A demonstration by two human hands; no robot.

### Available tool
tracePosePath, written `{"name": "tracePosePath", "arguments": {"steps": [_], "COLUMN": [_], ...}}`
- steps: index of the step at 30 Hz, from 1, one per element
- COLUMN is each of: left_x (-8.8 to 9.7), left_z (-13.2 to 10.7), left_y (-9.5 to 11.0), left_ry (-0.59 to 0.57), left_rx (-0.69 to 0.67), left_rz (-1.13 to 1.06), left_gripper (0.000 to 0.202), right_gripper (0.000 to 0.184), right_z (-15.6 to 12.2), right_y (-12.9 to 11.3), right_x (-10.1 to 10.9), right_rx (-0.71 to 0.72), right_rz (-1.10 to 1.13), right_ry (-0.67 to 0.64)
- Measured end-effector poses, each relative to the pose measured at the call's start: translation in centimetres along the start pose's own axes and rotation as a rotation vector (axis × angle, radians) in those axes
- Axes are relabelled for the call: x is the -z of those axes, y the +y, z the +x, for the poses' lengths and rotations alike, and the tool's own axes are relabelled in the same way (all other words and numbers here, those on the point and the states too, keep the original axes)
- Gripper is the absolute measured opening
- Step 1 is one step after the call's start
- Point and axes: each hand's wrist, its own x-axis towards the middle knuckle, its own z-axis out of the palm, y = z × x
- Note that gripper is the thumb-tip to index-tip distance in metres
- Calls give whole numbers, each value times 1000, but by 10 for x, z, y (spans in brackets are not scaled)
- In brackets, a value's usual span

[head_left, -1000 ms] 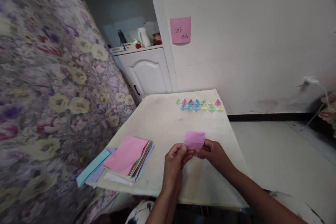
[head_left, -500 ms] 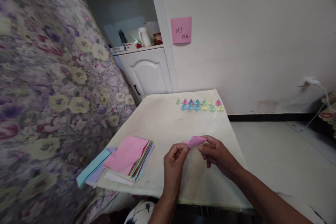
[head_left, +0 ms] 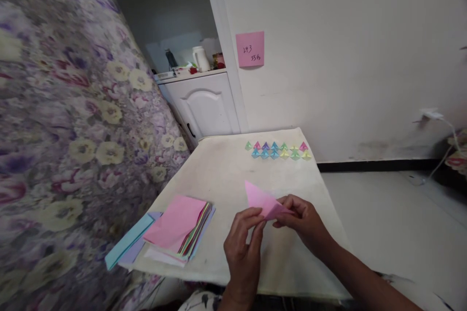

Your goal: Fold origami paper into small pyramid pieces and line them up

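A small pink sheet of paper (head_left: 260,198), folded into a pointed shape, is held just above the cream table (head_left: 226,175). My left hand (head_left: 243,243) pinches its near left edge with fingertips together. My right hand (head_left: 304,221) is closed on its right end. The paper's point sticks up and to the left, away from me.
A stack of coloured paper sheets (head_left: 175,226) with pink on top lies at the table's near left, a blue strip (head_left: 127,242) beside it. A row of several small folded paper pieces (head_left: 278,150) lines the far edge. Floral fabric (head_left: 73,131) fills the left; a pink note (head_left: 250,49) hangs on the wall.
The pink paper went from a flat upright rectangle to a folded pointed shape. Both hands stayed at the near table edge and shifted slightly toward me.
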Motion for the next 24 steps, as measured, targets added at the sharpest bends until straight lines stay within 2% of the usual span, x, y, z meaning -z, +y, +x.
{"name": "tracePosePath", "arguments": {"steps": [3, 8, 12, 16, 19, 21, 24], "left_x": [-2, -10, -16, -18, -17, -16, -16], "left_z": [-3, -2, 2, 4, 5, 5, 7], "left_y": [-6, -6, -3, -3, -6, -7, -8], "left_ry": [22, 120, 165, 159, 146, 96, -2], "left_rx": [17, 222, 440, 614, 651, 669, 714], "left_rz": [12, -81, -396, -489, -520, -551, -587], "left_gripper": [16, 12, 38, 50, 49, 44, 37], "right_gripper": [23, 23, 23, 43, 28, 16, 12], "right_z": [-1, -2, -1, 2, 3, 4, 4], "right_y": [4, 5, 4, 4, 6, 7, 6], "right_x": [-3, -8, -8, -4, 0, 2, 3], "right_rx": [18, 5, 11, 11, -9, -16, -21], "right_rz": [19, -49, -81, -78, -127, -186, -255], "right_ry": [20, 76, 139, 143, 126, 132, 144]}}
